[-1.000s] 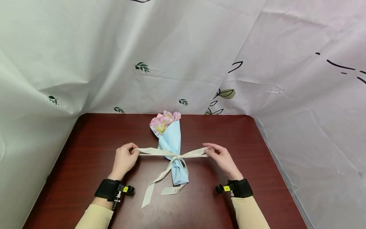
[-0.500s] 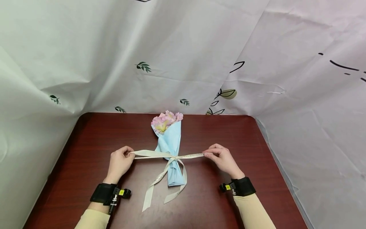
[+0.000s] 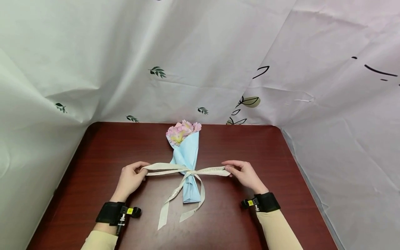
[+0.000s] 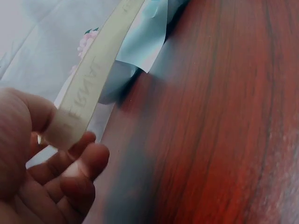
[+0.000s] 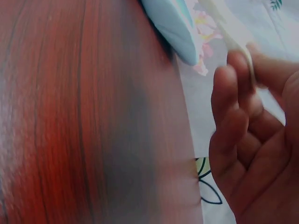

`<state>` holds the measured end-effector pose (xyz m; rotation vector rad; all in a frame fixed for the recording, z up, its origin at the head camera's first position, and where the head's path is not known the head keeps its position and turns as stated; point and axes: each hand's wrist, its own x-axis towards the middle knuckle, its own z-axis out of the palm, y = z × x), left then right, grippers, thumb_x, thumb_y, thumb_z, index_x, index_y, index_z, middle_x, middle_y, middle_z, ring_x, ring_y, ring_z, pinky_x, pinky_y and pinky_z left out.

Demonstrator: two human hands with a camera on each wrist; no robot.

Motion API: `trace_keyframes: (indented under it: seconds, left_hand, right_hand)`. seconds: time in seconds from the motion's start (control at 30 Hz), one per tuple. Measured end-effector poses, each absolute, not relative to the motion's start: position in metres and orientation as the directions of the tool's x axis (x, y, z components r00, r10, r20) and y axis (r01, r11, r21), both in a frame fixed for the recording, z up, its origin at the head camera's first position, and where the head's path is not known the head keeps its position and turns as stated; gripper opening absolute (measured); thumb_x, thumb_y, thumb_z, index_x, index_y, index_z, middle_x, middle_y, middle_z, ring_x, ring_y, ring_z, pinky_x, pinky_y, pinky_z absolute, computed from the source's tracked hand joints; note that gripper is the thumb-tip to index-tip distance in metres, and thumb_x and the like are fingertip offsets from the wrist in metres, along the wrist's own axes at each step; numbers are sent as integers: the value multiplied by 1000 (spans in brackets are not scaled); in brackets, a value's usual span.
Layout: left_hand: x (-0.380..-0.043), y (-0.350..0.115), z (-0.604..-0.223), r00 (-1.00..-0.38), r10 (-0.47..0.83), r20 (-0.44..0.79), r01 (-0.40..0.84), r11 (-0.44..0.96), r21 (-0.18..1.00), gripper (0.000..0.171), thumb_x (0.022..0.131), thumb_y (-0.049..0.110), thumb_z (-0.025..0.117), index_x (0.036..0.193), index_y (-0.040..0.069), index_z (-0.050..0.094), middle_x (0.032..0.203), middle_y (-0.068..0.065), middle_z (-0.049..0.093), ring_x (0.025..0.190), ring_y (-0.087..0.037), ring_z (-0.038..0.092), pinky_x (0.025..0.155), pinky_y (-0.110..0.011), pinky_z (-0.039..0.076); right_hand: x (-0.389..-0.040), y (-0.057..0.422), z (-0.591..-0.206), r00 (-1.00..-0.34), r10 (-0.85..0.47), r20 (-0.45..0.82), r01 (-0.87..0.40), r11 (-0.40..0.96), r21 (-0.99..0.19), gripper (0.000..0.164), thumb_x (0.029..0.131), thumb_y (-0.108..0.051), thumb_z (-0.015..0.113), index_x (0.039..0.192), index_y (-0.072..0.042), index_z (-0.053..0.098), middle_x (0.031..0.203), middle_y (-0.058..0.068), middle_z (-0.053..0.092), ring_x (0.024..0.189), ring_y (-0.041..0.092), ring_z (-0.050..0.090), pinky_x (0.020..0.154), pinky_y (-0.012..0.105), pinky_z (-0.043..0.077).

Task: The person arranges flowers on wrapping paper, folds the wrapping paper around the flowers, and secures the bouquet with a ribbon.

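Near the back middle of the table lies a bouquet, its pink flowers [image 3: 182, 132] wrapped in light blue paper [image 3: 189, 149]. A cream printed ribbon [image 3: 212, 171] is tied in a bow around its narrow part. My left hand [image 3: 129, 178] pinches the left loop, whose band [image 4: 88, 88] runs up from thumb and fingers in the left wrist view. On the other side my right hand [image 3: 245, 175] pinches the right loop between thumb and fingers. Both loops stretch out sideways. Two ribbon tails [image 3: 164, 211] hang toward the front, beside the wrap's lower end.
The dark red wooden table [image 3: 225, 222] bears the bouquet. A white cloth [image 3: 187, 52] with leaf prints hangs behind and at both sides. Each wrist wears a black strap [image 3: 267, 202] with a small camera.
My left hand has moved left and slightly toward me, and my right hand slightly outward. The bouquet's lower end has swung a little left. The right loop flattened, then spread open again.
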<state>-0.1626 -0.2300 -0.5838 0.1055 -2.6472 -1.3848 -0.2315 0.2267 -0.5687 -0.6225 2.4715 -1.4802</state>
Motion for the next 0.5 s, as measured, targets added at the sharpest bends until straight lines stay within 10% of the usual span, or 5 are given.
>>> trace_keyframes:
  seconds: [0.23,0.5]
  left_hand:
    - [-159,-247,-580,-990,140,-22,12,243,970,40,95,14,65,134,12,61,68,-19,62,57,-32,57,48,-37,48]
    - [-157,-257,-582,-974,220,55,121,302,946,45,84,7,76,128,12,66,106,-12,61,63,-6,56,54,-24,49]
  right_hand:
    - [-236,237,-575,-784,-620,14,-302,362,-882,38,79,-18,82,116,-19,74,94,4,71,73,12,59,58,25,49]
    - [-237,236,-577,-744,-662,88,-401,338,-851,42,76,-12,84,115,-21,74,94,6,69,73,10,55,57,26,45]
